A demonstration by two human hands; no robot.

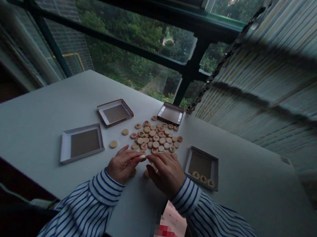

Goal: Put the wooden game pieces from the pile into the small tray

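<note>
Bearing the lot, one white table (42, 112), hard-looking, across which a dropped round piece could roll or skid. One heap of xiangqi pieces (155, 138), mid-table, some with red or black characters up, others blank side up, several overlapping; a knock could make the upper ones slide. Four shallow box trays: left tray (85, 143), rear-left tray (115, 112), rear-right tray (171, 115), right tray (200, 165); the last stands just beside the cuff of the right sleeve (220, 224), whose sweep could shove it. Two hands: left hand (120, 166), thumb and fingertips pinching a single piece (143, 156) before the heap; right hand (168, 172), fingers bent, index tip at or near that piece, contact and any grip impossible to tell. One pink-faced flat object (176, 211), kind unclear, partly hidden by the right sleeve, open to being nudged if the forearm drops. Small items: row of three pieces (203, 179), black-marked, along the right tray's near wall, liable to scatter if it is bumped; lone blank disc (114, 144) near the left tray; the single piece, whose narrow rim could slip under a light pinch.
</note>
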